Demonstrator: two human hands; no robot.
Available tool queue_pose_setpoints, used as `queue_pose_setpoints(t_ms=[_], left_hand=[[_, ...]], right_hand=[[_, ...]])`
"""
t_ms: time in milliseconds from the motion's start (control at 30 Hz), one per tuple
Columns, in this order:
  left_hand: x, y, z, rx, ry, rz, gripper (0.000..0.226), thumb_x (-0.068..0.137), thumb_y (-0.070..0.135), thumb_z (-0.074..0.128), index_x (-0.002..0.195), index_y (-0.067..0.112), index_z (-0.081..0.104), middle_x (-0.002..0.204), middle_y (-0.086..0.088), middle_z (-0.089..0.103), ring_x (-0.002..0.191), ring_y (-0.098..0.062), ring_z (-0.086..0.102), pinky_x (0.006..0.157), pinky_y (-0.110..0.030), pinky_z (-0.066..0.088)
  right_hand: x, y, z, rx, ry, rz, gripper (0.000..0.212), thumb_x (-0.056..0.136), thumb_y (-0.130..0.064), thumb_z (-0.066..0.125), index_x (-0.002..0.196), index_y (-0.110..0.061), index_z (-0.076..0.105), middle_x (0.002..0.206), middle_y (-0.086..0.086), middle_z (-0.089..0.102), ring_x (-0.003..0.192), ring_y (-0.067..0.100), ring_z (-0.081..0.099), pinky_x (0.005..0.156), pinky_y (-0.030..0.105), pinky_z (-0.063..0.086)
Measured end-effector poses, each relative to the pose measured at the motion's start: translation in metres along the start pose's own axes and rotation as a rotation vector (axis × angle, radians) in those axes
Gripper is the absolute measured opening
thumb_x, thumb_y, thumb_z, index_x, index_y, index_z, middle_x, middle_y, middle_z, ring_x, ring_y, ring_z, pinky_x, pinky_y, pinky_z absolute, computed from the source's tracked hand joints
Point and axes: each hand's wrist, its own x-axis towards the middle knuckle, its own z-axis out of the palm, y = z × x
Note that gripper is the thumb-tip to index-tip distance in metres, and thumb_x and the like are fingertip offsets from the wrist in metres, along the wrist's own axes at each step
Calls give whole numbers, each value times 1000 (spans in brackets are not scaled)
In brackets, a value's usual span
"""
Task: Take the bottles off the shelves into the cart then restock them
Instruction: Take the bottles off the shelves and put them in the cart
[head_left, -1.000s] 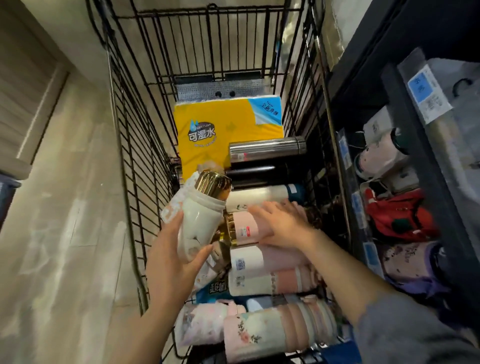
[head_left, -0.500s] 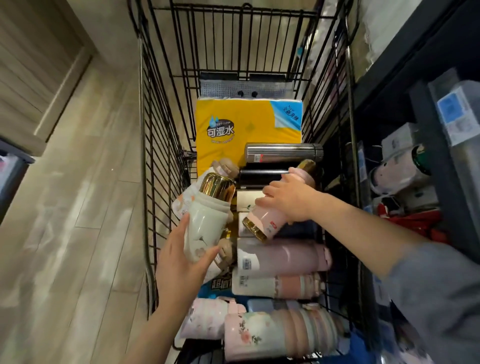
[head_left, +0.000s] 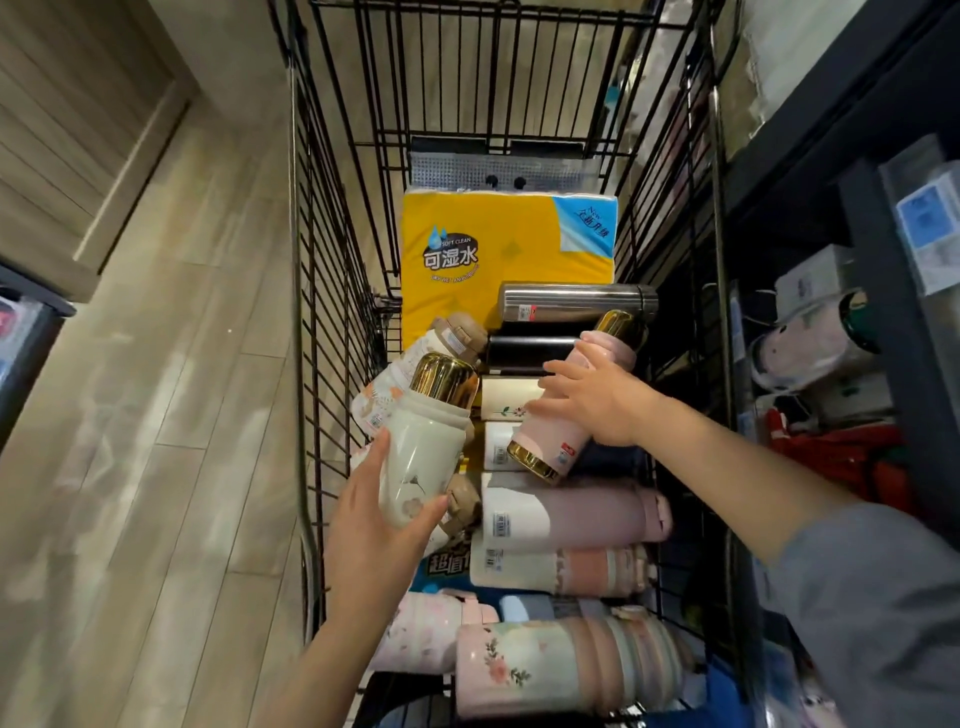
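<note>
The left hand (head_left: 371, 525) is gripping a cream gold-capped bottle (head_left: 423, 447) upright over the cart (head_left: 311, 291), fingers wrapped around it; the right hand (head_left: 597, 400) is clutching a tilted pink bottle (head_left: 571, 410) beside the shelves (head_left: 883, 322).

Single head view, looking steeply down into cart (head_left: 306, 322), close above both hands; shelves (head_left: 883, 322) at right edge.

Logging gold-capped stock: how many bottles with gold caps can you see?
2: a cream bottle in the left hand, a pink bottle in the right hand. Others may lie hidden.
</note>
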Motion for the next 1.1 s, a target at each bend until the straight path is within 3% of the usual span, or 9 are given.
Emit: queue_pose_setpoints(t_ms=[100,233,300,367,533,633,733,933,1100], left_hand=[[1,0,2,3,1,9,94,71,46,81,149,32,30,140,4,50,125,-15,48,97,-36,45],[4,6,2,15,-7,23,93,72,45,81,149,30,31,142,3,49,125,-15,46,98,-36,45],[4,10,-1,24,-18,32,94,71,47,80,149,31,31,141,3,49,124,-15,47,98,-41,47],[4,12,-6,45,-8,53,95,69,48,81,148,30,32,140,4,51,121,-13,48,96,-39,48],[-1,13,-19,46,11,32,93,67,52,79,146,37,32,135,6,54,117,-16,53,91,-44,52],[-7,16,-21,27,-2,30,94,68,48,80,147,36,31,135,6,54,117,-16,53,92,-47,52],[-12,19,-19,35,-17,57,95,68,47,80,148,34,31,137,5,52,118,-11,48,94,-39,49],[-18,20,-21,14,-32,97,96,67,46,83,148,31,34,142,6,49,119,-4,41,95,-31,43],[-18,29,-27,-50,-50,147,96,67,46,83,148,29,34,130,22,40,118,1,37,92,-27,38]], right_hand=[[-14,-8,4,273,92,202,89,84,-29,67,153,-31,11,160,4,9,148,24,-1,117,53,-3],[-16,-53,20,925,625,735,83,76,-31,77,146,-17,33,156,9,19,144,29,18,115,50,26],[-2,-81,16,1004,607,1057,98,74,-40,79,150,-12,25,155,21,18,140,40,24,112,52,30],[14,-96,5,1086,519,1200,111,70,-49,80,153,-12,15,154,27,12,137,48,26,109,50,34],[44,-101,0,1305,384,1319,105,80,-48,71,151,-38,-5,157,13,-5,132,45,29,95,51,43],[50,-103,1,1313,417,1368,99,84,-37,67,149,-44,-7,157,15,-5,130,45,28,92,52,43],[49,-100,4,1356,439,1388,95,84,-30,67,149,-46,-1,157,11,-3,128,42,30,94,51,43],[24,-111,-5,1055,537,1251,93,78,-27,68,149,-44,11,160,3,-8,127,37,31,91,50,46],[-13,-133,-8,852,749,1145,106,63,-19,80,145,-39,17,158,9,11,129,36,33,79,52,53]])
